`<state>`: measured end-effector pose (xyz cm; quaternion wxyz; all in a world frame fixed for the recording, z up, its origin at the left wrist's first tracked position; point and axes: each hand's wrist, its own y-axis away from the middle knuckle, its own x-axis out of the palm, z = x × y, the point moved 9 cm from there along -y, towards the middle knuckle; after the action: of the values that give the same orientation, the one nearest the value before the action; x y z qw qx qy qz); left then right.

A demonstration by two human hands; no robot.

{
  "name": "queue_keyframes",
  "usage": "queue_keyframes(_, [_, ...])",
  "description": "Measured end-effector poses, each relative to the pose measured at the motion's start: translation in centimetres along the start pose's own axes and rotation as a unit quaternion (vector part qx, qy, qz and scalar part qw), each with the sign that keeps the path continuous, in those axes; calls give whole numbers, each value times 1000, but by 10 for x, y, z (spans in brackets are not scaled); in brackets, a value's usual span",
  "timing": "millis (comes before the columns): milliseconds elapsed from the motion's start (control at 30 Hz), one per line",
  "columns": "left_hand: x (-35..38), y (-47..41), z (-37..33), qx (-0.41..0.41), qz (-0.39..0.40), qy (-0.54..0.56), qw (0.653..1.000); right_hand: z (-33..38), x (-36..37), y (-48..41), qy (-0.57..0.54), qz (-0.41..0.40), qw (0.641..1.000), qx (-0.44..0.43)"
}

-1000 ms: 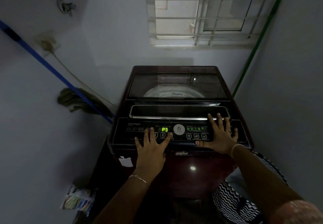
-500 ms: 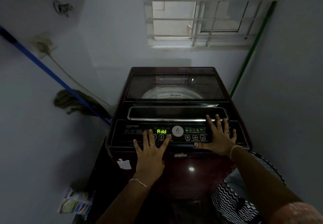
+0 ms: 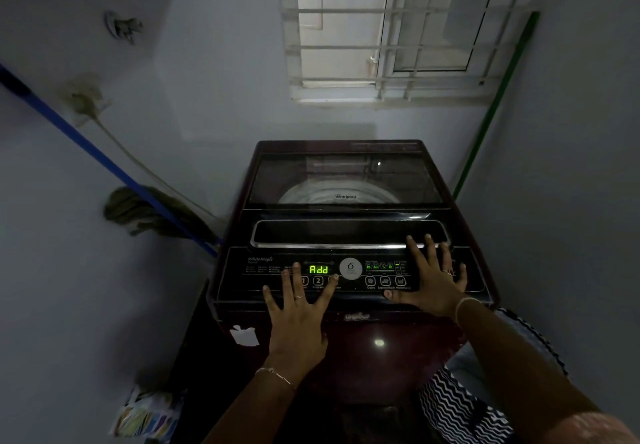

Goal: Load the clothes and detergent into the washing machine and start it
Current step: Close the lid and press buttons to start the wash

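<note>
A dark maroon top-load washing machine [image 3: 346, 346] stands in front of me with its glass lid [image 3: 346, 176] closed; the pale drum shows dimly through it. The control panel [image 3: 242, 280] is lit, and its green display [image 3: 319, 269] reads "Add". My left hand [image 3: 298, 315] lies flat and spread on the panel's front, fingertips on the buttons below the display. My right hand [image 3: 433, 280] rests spread on the panel's right side, fingertips reaching the chrome lid handle [image 3: 329, 245]. Neither hand holds anything. No clothes or detergent are visible.
A blue-handled mop [image 3: 138, 208] leans on the left wall beside the machine. A green pole [image 3: 495, 107] leans in the right corner under a barred window [image 3: 391, 27]. A colourful packet [image 3: 145, 416] lies at floor level on the left; zigzag-patterned fabric [image 3: 460, 409] sits at lower right.
The display switched from "P3" to "Add". Both hands stay spread on the panel in nearly the same places; the view has shifted slightly.
</note>
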<state>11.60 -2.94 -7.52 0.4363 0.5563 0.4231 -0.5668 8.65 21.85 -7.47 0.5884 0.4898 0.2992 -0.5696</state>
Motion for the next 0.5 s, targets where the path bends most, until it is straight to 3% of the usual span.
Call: queue_keyframes(500, [-2,0,0,3,-3,4,1000,0,1,-2,7,6,1000,-2])
